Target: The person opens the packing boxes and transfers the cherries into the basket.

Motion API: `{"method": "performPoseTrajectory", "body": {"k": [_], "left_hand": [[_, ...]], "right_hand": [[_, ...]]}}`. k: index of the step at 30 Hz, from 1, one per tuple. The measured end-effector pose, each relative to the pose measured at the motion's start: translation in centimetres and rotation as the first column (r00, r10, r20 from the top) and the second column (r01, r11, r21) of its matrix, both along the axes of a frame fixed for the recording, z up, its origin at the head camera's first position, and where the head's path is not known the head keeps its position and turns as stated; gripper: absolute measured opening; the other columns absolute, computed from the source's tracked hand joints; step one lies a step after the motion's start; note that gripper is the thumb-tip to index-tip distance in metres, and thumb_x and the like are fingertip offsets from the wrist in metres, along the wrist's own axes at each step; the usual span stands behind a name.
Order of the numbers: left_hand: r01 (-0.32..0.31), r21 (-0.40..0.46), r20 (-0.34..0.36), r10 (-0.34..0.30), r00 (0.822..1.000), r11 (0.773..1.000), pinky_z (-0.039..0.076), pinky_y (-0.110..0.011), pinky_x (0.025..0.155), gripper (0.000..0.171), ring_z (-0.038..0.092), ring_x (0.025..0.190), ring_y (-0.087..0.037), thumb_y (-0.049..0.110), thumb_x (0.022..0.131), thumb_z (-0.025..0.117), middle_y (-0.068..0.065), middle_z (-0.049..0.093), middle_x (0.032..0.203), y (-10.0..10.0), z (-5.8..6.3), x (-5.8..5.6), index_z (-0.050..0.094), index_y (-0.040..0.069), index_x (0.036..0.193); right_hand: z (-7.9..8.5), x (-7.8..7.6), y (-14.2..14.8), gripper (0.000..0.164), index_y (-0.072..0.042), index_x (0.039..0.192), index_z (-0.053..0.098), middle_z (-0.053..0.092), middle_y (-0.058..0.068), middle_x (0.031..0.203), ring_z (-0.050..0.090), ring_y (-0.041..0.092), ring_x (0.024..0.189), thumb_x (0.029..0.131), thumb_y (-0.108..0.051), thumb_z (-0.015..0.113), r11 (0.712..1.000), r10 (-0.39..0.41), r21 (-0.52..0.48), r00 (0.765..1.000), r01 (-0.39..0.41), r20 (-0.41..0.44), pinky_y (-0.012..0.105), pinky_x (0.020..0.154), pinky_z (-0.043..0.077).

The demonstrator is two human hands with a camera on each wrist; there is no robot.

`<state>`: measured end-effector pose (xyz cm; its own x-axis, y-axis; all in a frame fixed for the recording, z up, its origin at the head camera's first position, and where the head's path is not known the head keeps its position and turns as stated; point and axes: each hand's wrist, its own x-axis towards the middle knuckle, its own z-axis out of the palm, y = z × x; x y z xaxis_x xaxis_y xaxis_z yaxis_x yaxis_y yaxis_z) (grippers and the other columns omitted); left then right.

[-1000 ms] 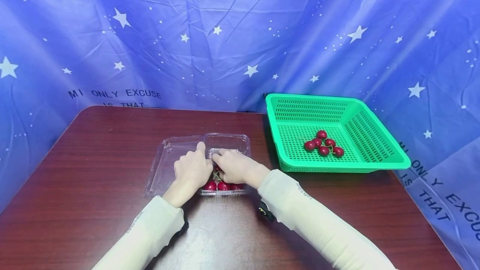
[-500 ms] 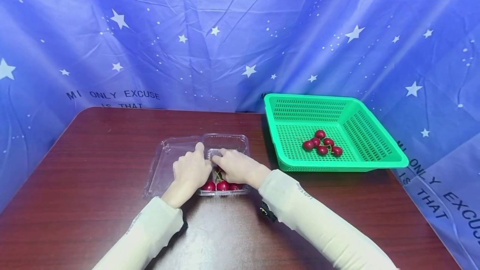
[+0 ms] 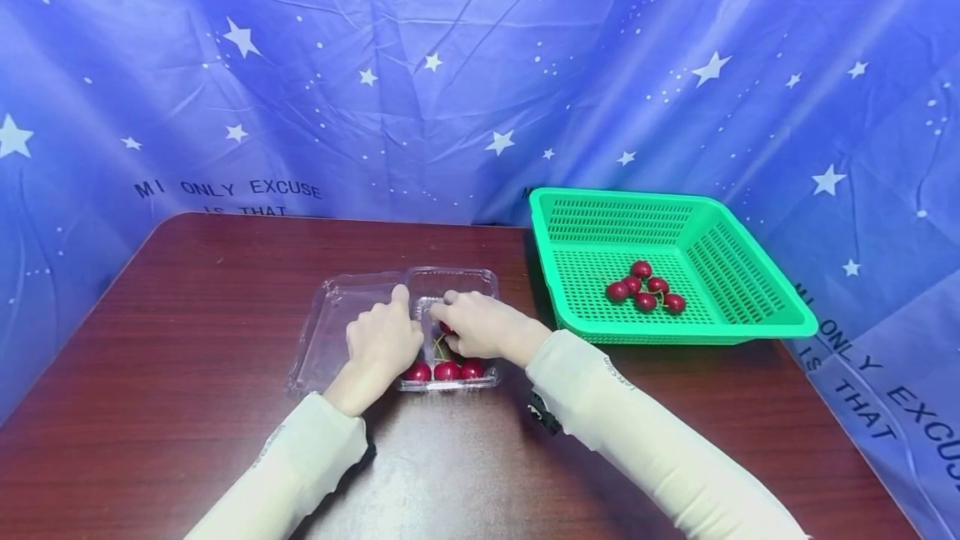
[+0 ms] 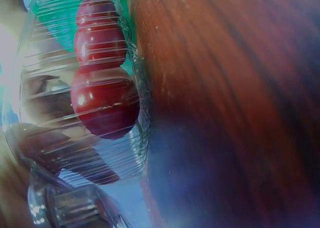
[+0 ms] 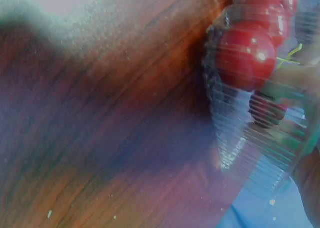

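A clear plastic clamshell box point(image 3: 450, 386) stands on the table with its lid folded out to the left. Three cherries point(image 4: 105, 102) line its near wall, stems pointing inward. My left hand point(image 3: 384, 340) grips the box's left side where the lid joins, thumb on top. Inside the box, my right hand point(image 3: 483, 325) has its fingers curled down around a cherry point(image 3: 446, 328), partly hidden beneath them. Through the ribbed wall, the right wrist view shows this darker cherry point(image 5: 267, 107) between the fingers, behind the front row.
A green plastic basket point(image 3: 690, 330) with several cherries point(image 3: 645, 288) sits at the back right of the brown wooden table point(image 3: 150, 357). The flat clear lid point(image 3: 330, 332) lies left of the box. A blue starry cloth point(image 3: 420, 107) hangs behind.
My right hand has shifted slightly right inside the box, bringing the cherry under its fingers and more of the front row into view. My left hand stays on the box.
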<state>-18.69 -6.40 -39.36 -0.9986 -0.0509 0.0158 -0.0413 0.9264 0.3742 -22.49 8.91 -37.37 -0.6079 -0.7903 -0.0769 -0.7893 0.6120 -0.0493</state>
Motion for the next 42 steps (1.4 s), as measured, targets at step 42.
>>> {"method": "performPoseTrajectory", "body": {"k": [42], "left_hand": [[0.003,-0.006,0.014,-0.003,1.0,1.0,0.051,-0.055,0.058,0.026,0.066,0.075,-0.045,0.02,0.085,0.057,-0.027,0.072,0.088,0.4,0.0,-0.2,0.049,0.006,0.106]], "right_hand": [[4.4,-1.8,2.2,0.022,-0.006,0.105,0.065,0.064,0.012,0.089,0.065,0.026,0.076,0.084,-0.014,0.066,0.997,-0.059,-0.061,0.994,0.054,-0.09,0.04,0.07,0.058]]}}
